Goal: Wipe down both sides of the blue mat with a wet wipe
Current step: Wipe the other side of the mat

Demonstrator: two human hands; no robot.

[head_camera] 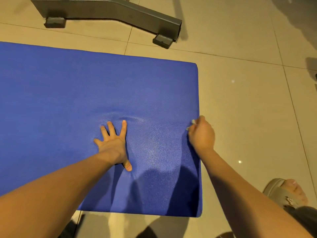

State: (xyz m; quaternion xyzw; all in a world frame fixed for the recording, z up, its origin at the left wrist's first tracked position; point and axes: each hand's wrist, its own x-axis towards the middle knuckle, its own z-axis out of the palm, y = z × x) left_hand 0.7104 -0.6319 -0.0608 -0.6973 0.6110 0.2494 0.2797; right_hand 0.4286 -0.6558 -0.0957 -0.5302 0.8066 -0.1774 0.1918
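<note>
Left hand: the left hand [113, 145] lies palm down on the mat [77, 86], a little below the middle of the view. Its forearm reaches in from 8 o'clock.
Left grip: spread wide and flat, fingers pointing to 12 o'clock and thumb out towards 5 o'clock. It holds nothing, and the mat ripples in a shallow dent ahead of the fingertips.
Right hand: the right hand [202, 134] sits at 3 o'clock from the left one, knuckles up over the mat's right edge, with its forearm coming from 5 o'clock.
Right grip: curled into a loose fist, pinching a wipe [192, 122].
Wipe: pale, and only a small bit pokes out at the fist's 10 o'clock side, right at the mat's edge.
Mat: blue and pebbled, lying flat on the floor [240, 103] and filling the view from 9 o'clock to just past centre.
Floor: glossy beige tiles.
Metal frame: a grey metal frame [120, 12] with two rubber feet stands at 12 o'clock, clear of the mat.
Sandal: a grey sandal [276, 189] on a foot sits at 4 o'clock.
</note>
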